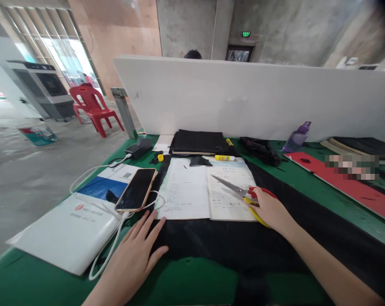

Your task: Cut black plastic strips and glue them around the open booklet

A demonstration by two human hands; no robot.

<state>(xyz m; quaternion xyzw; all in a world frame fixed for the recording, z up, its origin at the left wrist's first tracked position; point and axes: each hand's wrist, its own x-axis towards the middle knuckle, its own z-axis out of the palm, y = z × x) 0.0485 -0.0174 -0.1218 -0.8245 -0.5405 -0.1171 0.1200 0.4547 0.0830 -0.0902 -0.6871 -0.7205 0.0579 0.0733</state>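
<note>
Green bench (195, 282): black cloth (208, 238) laid out, open book (187, 191) atop. Your right hand (270, 208) has scissors (243, 193) in grip above book, seemingly not cutting yet; left hand (138, 253) flat, holding nothing.

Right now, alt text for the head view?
A person's right grip holds red-and-yellow-handled scissors over an open book on black material. The left grip lies open, fingers spread, just below a phone plugged into a white cable. A yellow-and-white tube lies along the book's far edge.
</note>
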